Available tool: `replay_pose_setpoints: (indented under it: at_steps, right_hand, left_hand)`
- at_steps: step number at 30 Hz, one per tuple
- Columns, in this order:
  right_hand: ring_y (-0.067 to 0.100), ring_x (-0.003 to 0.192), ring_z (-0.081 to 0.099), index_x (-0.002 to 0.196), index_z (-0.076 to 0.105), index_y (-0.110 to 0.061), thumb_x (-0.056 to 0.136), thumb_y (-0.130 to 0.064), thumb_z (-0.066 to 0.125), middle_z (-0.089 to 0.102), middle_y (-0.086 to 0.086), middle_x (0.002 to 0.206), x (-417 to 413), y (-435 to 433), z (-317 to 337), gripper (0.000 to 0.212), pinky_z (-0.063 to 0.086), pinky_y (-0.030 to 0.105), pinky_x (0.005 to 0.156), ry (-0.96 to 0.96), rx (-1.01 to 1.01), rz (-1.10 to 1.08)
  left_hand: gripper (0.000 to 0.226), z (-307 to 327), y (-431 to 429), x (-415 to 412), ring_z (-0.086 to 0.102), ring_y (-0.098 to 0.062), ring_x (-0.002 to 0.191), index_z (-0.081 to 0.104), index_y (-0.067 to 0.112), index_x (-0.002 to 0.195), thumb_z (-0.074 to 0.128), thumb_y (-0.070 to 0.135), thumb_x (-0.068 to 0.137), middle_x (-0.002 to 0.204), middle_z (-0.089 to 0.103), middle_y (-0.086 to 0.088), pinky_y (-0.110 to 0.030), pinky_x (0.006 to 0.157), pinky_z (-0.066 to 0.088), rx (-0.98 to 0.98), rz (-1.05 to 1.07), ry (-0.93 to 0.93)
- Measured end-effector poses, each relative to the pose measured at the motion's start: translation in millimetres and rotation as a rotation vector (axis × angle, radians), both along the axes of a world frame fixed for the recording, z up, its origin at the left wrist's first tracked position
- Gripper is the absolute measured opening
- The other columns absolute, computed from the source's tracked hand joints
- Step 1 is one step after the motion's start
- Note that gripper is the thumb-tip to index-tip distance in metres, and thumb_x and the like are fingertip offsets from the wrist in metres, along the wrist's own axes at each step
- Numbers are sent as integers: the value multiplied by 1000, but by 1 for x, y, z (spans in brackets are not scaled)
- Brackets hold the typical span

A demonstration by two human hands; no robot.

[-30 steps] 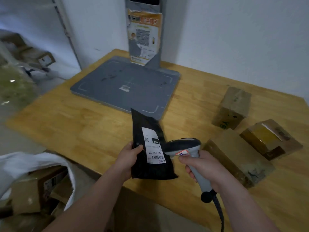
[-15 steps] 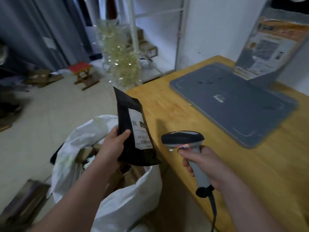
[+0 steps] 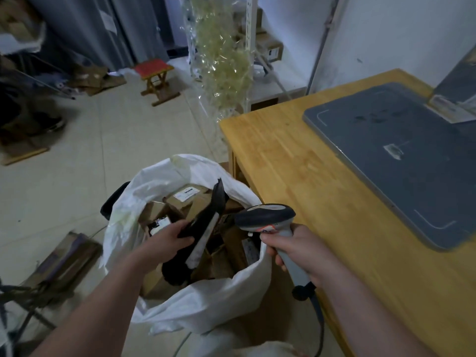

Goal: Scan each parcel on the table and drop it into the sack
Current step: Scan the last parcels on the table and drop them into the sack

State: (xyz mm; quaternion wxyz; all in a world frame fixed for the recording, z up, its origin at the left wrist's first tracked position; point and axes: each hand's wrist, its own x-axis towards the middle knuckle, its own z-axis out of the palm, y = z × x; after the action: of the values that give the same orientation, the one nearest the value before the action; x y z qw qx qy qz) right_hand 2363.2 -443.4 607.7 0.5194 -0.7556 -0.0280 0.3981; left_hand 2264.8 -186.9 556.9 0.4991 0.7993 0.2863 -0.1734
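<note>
Head view: the left hand (image 3: 164, 240) grips the black parcel (image 3: 210, 215) by its edge, tilted over the white sack (image 3: 206, 305) left of the desk (image 3: 309, 189); the right hand (image 3: 301, 251) is wrapped round the scanner (image 3: 265, 217). Released here, the parcel could perch on the heaped boxes (image 3: 185, 195) and slide out.

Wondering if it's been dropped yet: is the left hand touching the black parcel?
Touching. The head view shows the left hand gripping the black parcel by its edge, above the boxes in the open white sack.
</note>
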Motion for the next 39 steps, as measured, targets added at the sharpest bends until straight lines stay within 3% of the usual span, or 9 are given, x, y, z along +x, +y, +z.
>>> replay_pose_setpoints:
  at_steps: [8,12,15,21,24,26,28,32,39]
  right_hand:
    - [14,61,58,89,67,-10,86,-28,71,66,4,73,5,-15,-13,19,47,27,56,28,-67,-106]
    - [15,59,56,86,67,-9,86,-25,71,65,5,72,5,-19,-14,16,45,27,55,55,-50,-146]
    - [14,60,56,85,67,-10,87,-24,70,64,5,73,3,-22,-13,14,45,26,54,49,-37,-147]
    - [14,61,57,85,67,-11,86,-26,71,65,4,72,-3,-29,-12,15,46,25,55,26,-31,-157]
    - [14,60,57,82,66,-12,86,-24,71,64,3,70,-7,-42,-5,14,46,27,56,4,-9,-202]
    - [14,57,56,80,65,-11,86,-21,71,63,4,68,-12,-57,3,13,46,27,55,-20,11,-273]
    - [14,56,56,81,65,-9,85,-18,72,62,6,68,-19,-80,12,11,46,26,53,-51,34,-373]
    - [12,57,58,86,68,-12,83,-18,75,61,1,67,-43,-142,28,10,47,26,53,-137,37,-633]
    - [19,71,58,84,68,-15,83,-19,74,62,6,79,-113,-268,46,8,48,33,60,-285,-102,-1122]
  left_hand:
    - [23,-26,-4,21,65,-23,105,63,19,113,57,7,94,109,70,-7,-39,99,48,-260,-141,170]
    - [44,-40,0,25,53,-24,120,50,17,137,49,7,94,125,58,-6,-29,100,41,352,-498,387]
    - [35,-48,-4,25,59,-26,106,55,8,127,40,3,96,112,59,-9,-30,85,47,588,-399,353]
    - [30,-37,-26,46,61,-23,96,59,20,119,48,12,92,109,64,-7,-32,84,51,513,-230,191]
    - [15,-14,-52,64,56,-14,80,61,19,95,47,14,94,92,62,1,-26,75,49,530,-308,-2]
    - [17,7,-78,78,56,-11,80,65,21,102,51,18,94,96,65,6,-21,63,46,516,-342,-130]
    - [18,29,-113,92,58,-10,84,64,24,109,55,21,94,102,66,6,-17,59,41,450,-404,-230]
    - [16,60,-199,113,60,-14,89,63,24,109,58,22,93,97,63,4,-26,71,48,270,-575,-363]
    - [13,73,-358,102,61,-12,86,65,27,104,59,22,93,98,62,7,-18,58,43,20,-915,-423]
